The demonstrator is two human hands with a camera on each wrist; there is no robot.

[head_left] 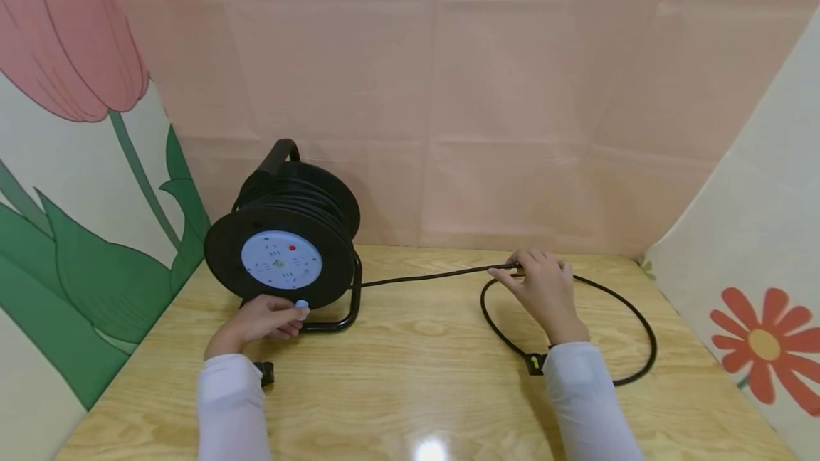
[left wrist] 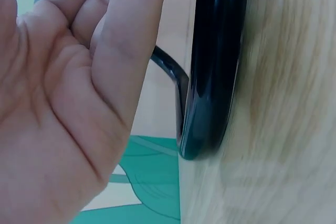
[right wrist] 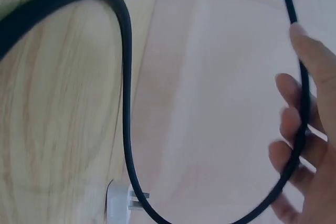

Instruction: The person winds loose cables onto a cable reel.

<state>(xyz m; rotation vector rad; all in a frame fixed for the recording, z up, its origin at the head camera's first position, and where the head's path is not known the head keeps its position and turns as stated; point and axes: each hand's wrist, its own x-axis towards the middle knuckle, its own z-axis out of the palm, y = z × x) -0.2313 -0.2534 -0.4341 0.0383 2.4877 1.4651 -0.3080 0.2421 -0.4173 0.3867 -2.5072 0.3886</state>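
Observation:
A black cable reel (head_left: 282,233) stands at the left of the table, with a pale blue socket panel (head_left: 282,260) on its front. Thumb and fingers of my left hand (head_left: 265,317) pinch the small pale blue crank knob (head_left: 302,304) at the lower rim. Black cable (head_left: 429,277) runs out to the right into my right hand (head_left: 544,290), whose thumb and fingers hold it above the table. Past this hand the cable lies in a wide loop, partly hidden behind the forearm. A pale plug (right wrist: 119,203) with metal prongs shows in the right wrist view.
The reel's black tube frame (head_left: 349,319) rests on the wooden table (head_left: 397,383). A pink wall covering (head_left: 435,105) rises behind, and flower-printed panels (head_left: 788,255) flank both sides. A black block (head_left: 265,373) sits beside the left wrist.

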